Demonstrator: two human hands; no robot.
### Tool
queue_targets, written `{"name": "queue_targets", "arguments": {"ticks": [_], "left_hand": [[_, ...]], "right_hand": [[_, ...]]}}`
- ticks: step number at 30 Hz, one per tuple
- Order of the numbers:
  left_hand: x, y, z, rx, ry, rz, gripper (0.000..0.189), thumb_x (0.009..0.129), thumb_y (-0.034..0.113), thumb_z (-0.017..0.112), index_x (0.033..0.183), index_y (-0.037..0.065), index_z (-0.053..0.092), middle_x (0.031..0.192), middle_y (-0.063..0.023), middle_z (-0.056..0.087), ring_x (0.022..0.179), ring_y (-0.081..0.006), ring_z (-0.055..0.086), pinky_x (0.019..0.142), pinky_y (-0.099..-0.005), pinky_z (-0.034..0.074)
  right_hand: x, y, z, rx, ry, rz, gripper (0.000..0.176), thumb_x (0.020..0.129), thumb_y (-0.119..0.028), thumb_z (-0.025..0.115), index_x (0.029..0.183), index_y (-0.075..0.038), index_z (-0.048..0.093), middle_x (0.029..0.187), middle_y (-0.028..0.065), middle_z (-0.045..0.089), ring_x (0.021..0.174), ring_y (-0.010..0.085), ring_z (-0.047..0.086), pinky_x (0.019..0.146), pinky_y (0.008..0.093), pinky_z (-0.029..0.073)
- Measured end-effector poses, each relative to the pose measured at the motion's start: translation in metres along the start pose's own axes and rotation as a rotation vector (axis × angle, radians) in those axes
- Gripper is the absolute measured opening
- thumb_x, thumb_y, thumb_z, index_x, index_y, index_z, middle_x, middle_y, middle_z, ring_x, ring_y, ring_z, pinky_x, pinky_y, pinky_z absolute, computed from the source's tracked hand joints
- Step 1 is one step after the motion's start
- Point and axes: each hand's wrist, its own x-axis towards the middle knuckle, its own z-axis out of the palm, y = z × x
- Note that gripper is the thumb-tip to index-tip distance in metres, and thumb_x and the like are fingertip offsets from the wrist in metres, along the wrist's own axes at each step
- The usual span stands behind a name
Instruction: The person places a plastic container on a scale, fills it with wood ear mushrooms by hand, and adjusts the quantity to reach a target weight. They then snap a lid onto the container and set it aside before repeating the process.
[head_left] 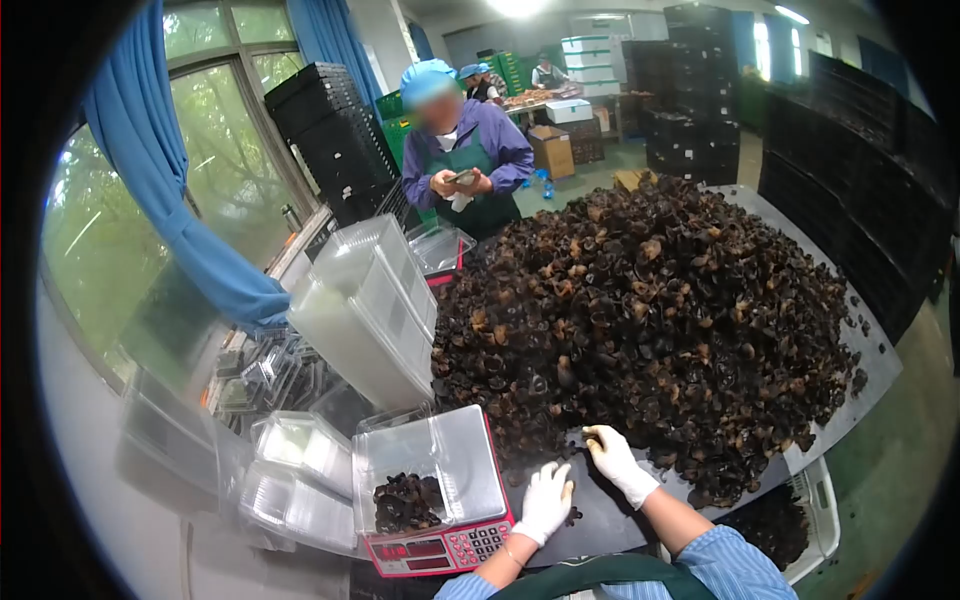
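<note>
Fingers [603, 437] of the right hand [618, 462] are curling down into the near edge of the fungus pile [650, 300]. Their tips are hiding among the pieces, so I cannot tell whether they are clamping anything.

Head view, only one. Beside it the left hand [545, 500] is lying on the dark table [600, 515], fingers stretched and close together, nothing visibly clamped. A few loose pieces [572, 515] are sitting just beside them. Both hands are wearing white gloves.

Just left of the left hand, a clear container [440, 460] is sitting open on the red scale [440, 550], holding a small heap of fungus [405, 502] in its near corner. More stacked containers [365, 300] are leaning beside the pile. At the far end a co-worker [462, 150] in purple is standing, holding something in both hands.

Risks, as judged:
- The pile is rising steeply above the right hand, so pulling at its foot could be sending a slide over the table's near edge.
- The left wrist is sitting close to the clear container, so a bump could be shifting it on the red scale.
</note>
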Motion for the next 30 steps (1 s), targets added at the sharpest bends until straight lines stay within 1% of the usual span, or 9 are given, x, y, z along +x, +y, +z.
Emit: {"name": "queue_targets", "arguments": {"ticks": [1, 2, 5, 9, 13, 17, 21, 25, 30], "left_hand": [[0.007, 0.000, 0.002, 0.037, -0.008, -0.015, 0.039, 0.086, 0.025, 0.056, 0.121, 0.009, 0.054, 0.117, -0.0158, 0.051, 0.099, -0.0343, 0.053, 0.082, -0.0432, 0.047], [0.016, 0.004, 0.004, 0.062, -0.036, -0.070, 0.037, 0.086, 0.024, 0.055, 0.119, 0.008, 0.055, 0.114, -0.0165, 0.052, 0.097, -0.0347, 0.053, 0.083, -0.0434, 0.047], [0.035, 0.013, 0.008, 0.255, -0.132, -0.089, 0.033, 0.084, 0.020, 0.056, 0.116, 0.010, 0.057, 0.102, -0.0140, 0.053, 0.090, -0.0306, 0.055, 0.070, -0.0410, 0.052], [0.035, -0.002, 0.032, 0.190, -0.102, -0.027, 0.021, 0.078, 0.010, 0.052, 0.098, 0.012, 0.058, 0.096, -0.0116, 0.055, 0.084, -0.0296, 0.058, 0.065, -0.0411, 0.052], [0.053, 0.006, 0.030, 0.082, -0.102, 0.004, 0.024, 0.078, 0.013, 0.056, 0.102, 0.010, 0.054, 0.099, -0.0127, 0.054, 0.088, -0.0288, 0.059, 0.067, -0.0408, 0.051], [0.070, 0.026, 0.032, 0.157, -0.047, 0.053, 0.025, 0.079, 0.019, 0.059, 0.099, 0.007, 0.053, 0.101, -0.0133, 0.051, 0.085, -0.0295, 0.058, 0.066, -0.0419, 0.051], [0.073, 0.008, 0.058, 0.227, -0.134, 0.067, 0.023, 0.081, 0.022, 0.057, 0.099, 0.008, 0.054, 0.100, -0.0128, 0.051, 0.083, -0.0300, 0.057, 0.067, -0.0421, 0.051], [0.067, 0.011, 0.050, 0.094, -0.112, 0.041, 0.017, 0.083, 0.021, 0.053, 0.096, 0.010, 0.055, 0.095, -0.0119, 0.052, 0.084, -0.0300, 0.056, 0.068, -0.0420, 0.050], [0.047, 0.020, 0.047, 0.015, -0.114, 0.196, 0.013, 0.083, 0.018, 0.052, 0.092, 0.010, 0.056, 0.090, -0.0130, 0.054, 0.081, -0.0312, 0.056, 0.069, -0.0413, 0.049]], "right_hand": [[0.001, -0.007, -0.004, 0.138, 0.023, 0.063, 0.023, 0.086, -0.006, 0.058, 0.110, -0.003, 0.058, 0.090, 0.0086, 0.062, 0.070, 0.0191, 0.060, 0.061, 0.0319, 0.048], [0.000, -0.013, -0.018, 0.403, -0.147, 0.516, 0.024, 0.090, -0.008, 0.053, 0.113, -0.001, 0.057, 0.088, 0.0050, 0.060, 0.064, 0.0107, 0.054, 0.053, 0.0253, 0.044], [-0.008, -0.041, -0.052, 0.936, -0.113, 0.768, 0.025, 0.092, -0.011, 0.051, 0.116, -0.002, 0.056, 0.087, 0.0041, 0.057, 0.060, 0.0090, 0.050, 0.049, 0.0218, 0.041], [-0.039, -0.024, -0.080, 1.175, -0.061, 0.812, 0.030, 0.091, -0.014, 0.056, 0.119, -0.003, 0.053, 0.098, 0.0103, 0.061, 0.071, 0.0182, 0.062, 0.055, 0.0289, 0.051], [-0.074, -0.013, -0.106, 1.498, -0.099, 0.884, 0.035, 0.085, -0.016, 0.059, 0.118, -0.005, 0.054, 0.104, 0.0157, 0.062, 0.082, 0.0293, 0.064, 0.063, 0.0374, 0.055], [-0.099, -0.013, -0.113, 1.485, -0.124, 0.989, 0.028, 0.088, -0.025, 0.058, 0.109, -0.007, 0.061, 0.099, 0.0158, 0.064, 0.078, 0.0283, 0.063, 0.061, 0.0380, 0.053], [-0.100, -0.026, -0.106, 1.146, -0.160, 0.966, 0.016, 0.092, -0.021, 0.055, 0.092, -0.005, 0.056, 0.072, 0.0058, 0.054, 0.057, 0.0139, 0.047, 0.049, 0.0272, 0.038], [-0.098, -0.029, -0.102, 0.992, -0.187, 0.972, 0.016, 0.094, -0.020, 0.053, 0.094, -0.004, 0.056, 0.065, 0.0023, 0.047, 0.051, 0.0119, 0.041, 0.046, 0.0257, 0.034], [-0.095, -0.028, -0.100, 1.020, -0.179, 0.988, 0.028, 0.098, -0.027, 0.046, 0.099, -0.001, 0.058, 0.060, 0.0005, 0.043, 0.046, 0.0095, 0.034, 0.041, 0.0242, 0.028]]}}
